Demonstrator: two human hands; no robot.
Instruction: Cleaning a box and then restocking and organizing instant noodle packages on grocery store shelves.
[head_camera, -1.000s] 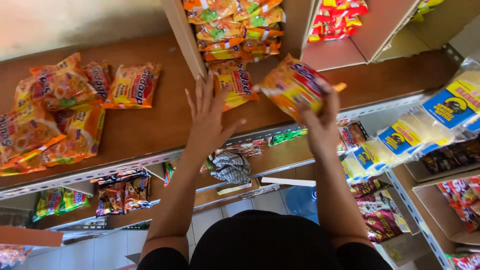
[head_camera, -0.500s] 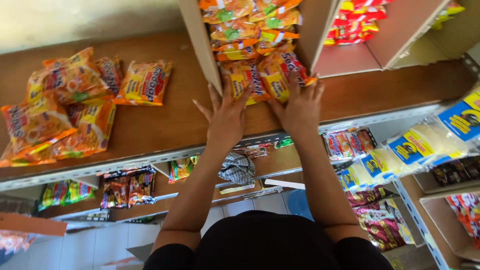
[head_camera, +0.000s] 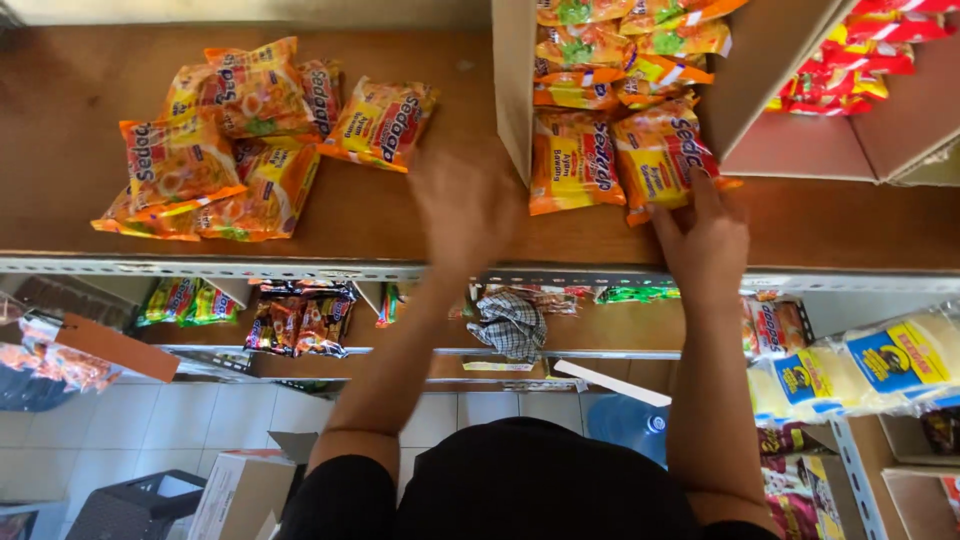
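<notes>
My right hand (head_camera: 705, 235) has its fingers pressed flat on an orange noodle packet (head_camera: 662, 155) at the cardboard box (head_camera: 515, 90); my blurred left hand (head_camera: 465, 200) hovers, fingers apart, over the wooden shelf (head_camera: 60, 140).

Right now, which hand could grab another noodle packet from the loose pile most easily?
Probably the left hand. It hovers empty over the wooden shelf, close to the loose pile of noodle packets. The right hand is touching an orange packet at the cardboard box.
</notes>
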